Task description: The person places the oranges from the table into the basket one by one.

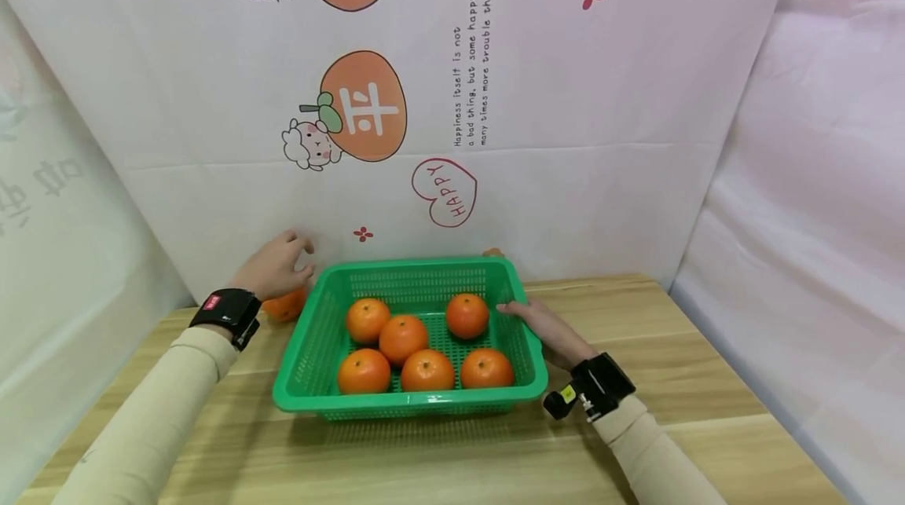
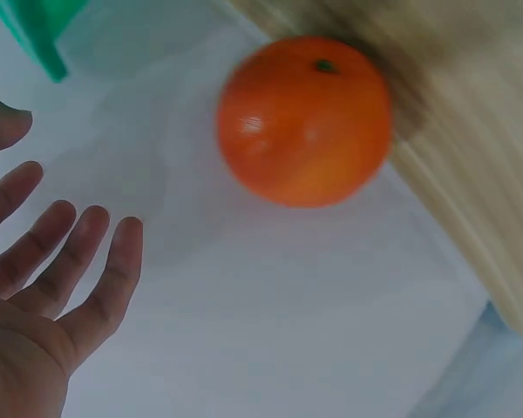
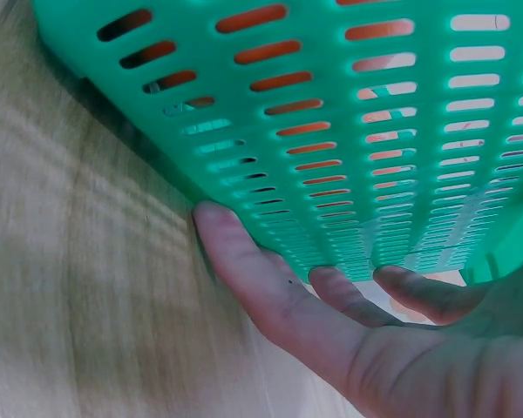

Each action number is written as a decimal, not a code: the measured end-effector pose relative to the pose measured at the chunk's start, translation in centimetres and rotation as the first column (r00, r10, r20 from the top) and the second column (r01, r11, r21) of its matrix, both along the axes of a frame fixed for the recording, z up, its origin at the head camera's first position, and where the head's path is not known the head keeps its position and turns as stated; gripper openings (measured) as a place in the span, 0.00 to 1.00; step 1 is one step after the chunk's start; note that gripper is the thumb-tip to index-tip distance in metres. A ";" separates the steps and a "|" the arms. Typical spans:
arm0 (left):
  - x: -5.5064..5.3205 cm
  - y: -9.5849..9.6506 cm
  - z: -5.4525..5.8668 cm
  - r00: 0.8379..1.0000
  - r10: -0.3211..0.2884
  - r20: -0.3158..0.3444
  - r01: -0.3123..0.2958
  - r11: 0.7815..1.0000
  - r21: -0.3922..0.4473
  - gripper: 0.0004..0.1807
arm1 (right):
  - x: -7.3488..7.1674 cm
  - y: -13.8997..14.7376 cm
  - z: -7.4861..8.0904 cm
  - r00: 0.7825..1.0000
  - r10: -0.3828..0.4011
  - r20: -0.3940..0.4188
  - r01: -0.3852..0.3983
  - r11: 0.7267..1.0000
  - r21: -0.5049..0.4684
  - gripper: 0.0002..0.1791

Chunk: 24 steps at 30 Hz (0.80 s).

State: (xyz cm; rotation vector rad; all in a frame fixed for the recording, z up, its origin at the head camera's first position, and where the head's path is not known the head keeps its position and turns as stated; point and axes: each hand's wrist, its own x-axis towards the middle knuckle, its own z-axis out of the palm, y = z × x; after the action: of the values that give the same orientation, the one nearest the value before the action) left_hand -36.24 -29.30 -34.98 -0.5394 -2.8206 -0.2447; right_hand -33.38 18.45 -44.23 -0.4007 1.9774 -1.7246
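A green plastic basket (image 1: pixel 417 403) with slotted walls stands on the wooden table, holding several oranges (image 1: pixel 427 370). Left of it, one loose orange (image 1: pixel 283 307) sits at the table's far edge, partly hidden by my left hand (image 1: pixel 272 265) in the head view. That hand's fingers are spread and relaxed, apart from the loose orange (image 2: pixel 305 122) in the left wrist view. My right hand (image 1: pixel 551 328) holds the basket's right side, thumb over the rim. In the right wrist view its other fingers (image 3: pixel 270 287) lie along the outside of the slotted wall (image 3: pixel 296 131).
Behind the table (image 1: pixel 452 462) rises a white printed cloth (image 1: pixel 566 199), close to the far side of the basket. More white cloth hangs at the left (image 1: pixel 78 254) and right (image 1: pixel 813 254). Wood surface shows in front of the basket and to its right.
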 end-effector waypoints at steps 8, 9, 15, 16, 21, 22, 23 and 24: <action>0.2 -1.6 -1.1 0.998 0.049 0.039 -0.047 0.997 -0.058 0.13 | 0.1 -0.1 0.1 1.000 -0.004 -0.003 0.004 1.000 -0.004 0.42; 0.2 -1.7 -1.3 0.998 0.052 0.042 -0.050 0.997 -0.067 0.13 | 0.2 -0.1 0.1 1.000 -0.005 -0.004 0.005 1.000 -0.003 0.42; 0.1 -2.6 -2.8 0.997 0.057 0.048 -0.053 0.995 -0.088 0.19 | 0.2 0.0 0.2 1.000 -0.008 -0.001 0.008 1.000 -0.004 0.42; 0.1 -2.8 -3.1 0.996 0.063 0.055 -0.058 0.994 -0.087 0.21 | 0.2 0.0 0.2 1.000 -0.007 0.000 0.007 1.000 -0.006 0.42; 0.0 -3.3 -4.2 0.991 0.097 0.095 -0.088 0.992 -0.092 0.24 | 0.2 -0.1 0.1 1.000 0.003 0.000 -0.003 1.000 -0.010 0.42; -0.1 -3.4 -4.3 0.990 0.101 0.099 -0.091 0.991 -0.097 0.24 | 0.1 -0.1 0.1 1.000 0.005 -0.001 -0.005 1.000 -0.009 0.42; -0.1 -3.4 -4.4 0.989 0.103 0.105 -0.093 0.991 -0.099 0.24 | 0.1 0.0 0.0 1.000 0.005 -0.003 -0.005 1.000 -0.007 0.42; -0.1 -3.4 -4.5 0.988 0.109 0.111 -0.098 0.990 -0.100 0.25 | 0.1 0.0 0.0 1.000 0.004 -0.004 -0.004 1.000 -0.006 0.42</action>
State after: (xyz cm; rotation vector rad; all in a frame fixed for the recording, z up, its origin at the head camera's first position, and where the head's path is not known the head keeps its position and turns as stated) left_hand -36.31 -32.69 -39.43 -0.4083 -2.9753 -0.1266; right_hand -33.28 18.43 -44.19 -0.4094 1.9736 -1.7287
